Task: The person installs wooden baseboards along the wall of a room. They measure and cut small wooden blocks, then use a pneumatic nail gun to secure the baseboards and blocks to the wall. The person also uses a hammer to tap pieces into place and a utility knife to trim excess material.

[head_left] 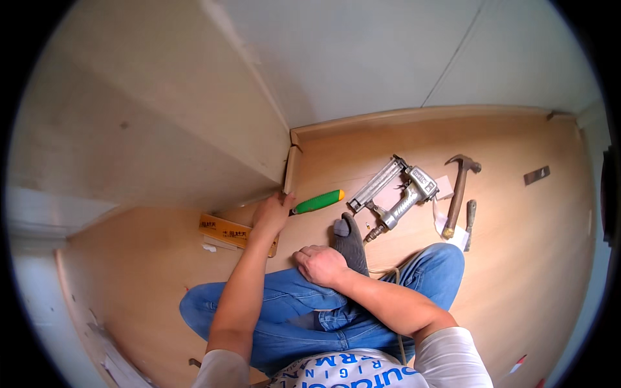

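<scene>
My left hand (274, 212) is at the lower end of a short wooden skirting strip (292, 168) beside the pale panel, fingers curled; what they grip is unclear. A green-and-yellow-handled tool (318, 202) lies just right of it, its near end by my fingers. A printed orange-yellow board piece (228, 231) is below that hand. My right hand (317, 264) rests closed on my jeans, with nothing visible in it, beside my slippered foot (349, 249). A silver nail gun (414, 194) with a hose fitting lies on the floor (511, 239) to the right.
A claw hammer (458, 200), a scraper (471, 226) and a small dark plate (536, 174) lie at the right. A large panel (162, 116) stands at the left, meeting the back wall (414, 52). Skirting (420, 113) runs along that wall. A hose runs past my leg.
</scene>
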The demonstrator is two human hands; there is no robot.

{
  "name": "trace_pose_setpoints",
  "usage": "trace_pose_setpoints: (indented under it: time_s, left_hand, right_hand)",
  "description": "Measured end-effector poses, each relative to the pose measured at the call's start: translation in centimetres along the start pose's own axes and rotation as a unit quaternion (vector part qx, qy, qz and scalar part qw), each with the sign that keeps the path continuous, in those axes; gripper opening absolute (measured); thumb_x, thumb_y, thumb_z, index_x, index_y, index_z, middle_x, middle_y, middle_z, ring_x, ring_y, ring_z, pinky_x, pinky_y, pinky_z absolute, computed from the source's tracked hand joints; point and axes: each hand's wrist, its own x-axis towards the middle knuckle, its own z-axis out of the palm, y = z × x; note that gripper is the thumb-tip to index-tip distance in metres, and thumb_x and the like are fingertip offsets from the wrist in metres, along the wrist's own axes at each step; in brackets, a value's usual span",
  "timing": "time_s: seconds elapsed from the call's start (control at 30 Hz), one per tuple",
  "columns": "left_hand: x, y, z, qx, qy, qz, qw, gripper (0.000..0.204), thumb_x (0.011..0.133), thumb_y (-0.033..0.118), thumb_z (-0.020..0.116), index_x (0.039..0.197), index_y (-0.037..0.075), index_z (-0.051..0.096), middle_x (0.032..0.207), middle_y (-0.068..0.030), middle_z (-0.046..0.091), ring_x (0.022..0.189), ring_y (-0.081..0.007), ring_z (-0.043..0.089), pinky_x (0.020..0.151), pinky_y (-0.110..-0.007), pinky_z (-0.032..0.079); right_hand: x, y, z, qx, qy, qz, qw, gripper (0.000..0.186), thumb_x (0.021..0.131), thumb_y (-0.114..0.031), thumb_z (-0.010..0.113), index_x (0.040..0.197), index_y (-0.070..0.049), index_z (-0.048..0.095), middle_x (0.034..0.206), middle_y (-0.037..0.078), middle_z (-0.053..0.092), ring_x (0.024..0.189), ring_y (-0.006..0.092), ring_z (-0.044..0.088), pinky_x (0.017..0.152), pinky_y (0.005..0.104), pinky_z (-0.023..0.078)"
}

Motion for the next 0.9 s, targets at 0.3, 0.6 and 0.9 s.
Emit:
trace_pose_setpoints:
  time_s: [0.3,0.6,0.9]
  left_hand:
    - [1.4,0.3,1.8,0.144,0.125,0.057,0.980,0.051,0.104,0.051,0.049,0.101,0.008,0.077,0.087,-0.0249,0.074,0.085,-0.0466,0.071,0.079,-0.055,0.057]
    - [2.0,-0.3,2.0,0.140,0.123,0.056,0.981,0.054,0.101,0.057,0.050,0.100,0.012,0.080,0.087,-0.0196,0.075,0.083,-0.0434,0.072,0.077,-0.053,0.057]
    - [3.4,-2.6,3.7,0.165,0.153,0.069,0.972,0.055,0.100,0.057,0.051,0.092,0.012,0.081,0.080,-0.0229,0.073,0.077,-0.0430,0.072,0.072,-0.053,0.058]
  right_hand:
    - [0.7,0.6,0.0,0.055,-0.090,0.046,0.993,0.021,0.093,-0.021,0.059,0.105,-0.007,0.070,0.102,0.013,0.072,0.099,0.0318,0.071,0.087,0.0428,0.057]
    - [1.0,0.4,0.3,0.051,-0.112,0.054,0.991,0.019,0.092,-0.020,0.059,0.102,-0.007,0.070,0.103,0.013,0.072,0.100,0.0327,0.070,0.086,0.0435,0.057]
    - [8.2,5.3,-2.2,0.292,0.197,0.285,0.891,0.045,0.095,-0.018,0.060,0.135,0.004,0.058,0.130,0.028,0.062,0.119,0.0447,0.061,0.102,0.0459,0.051]
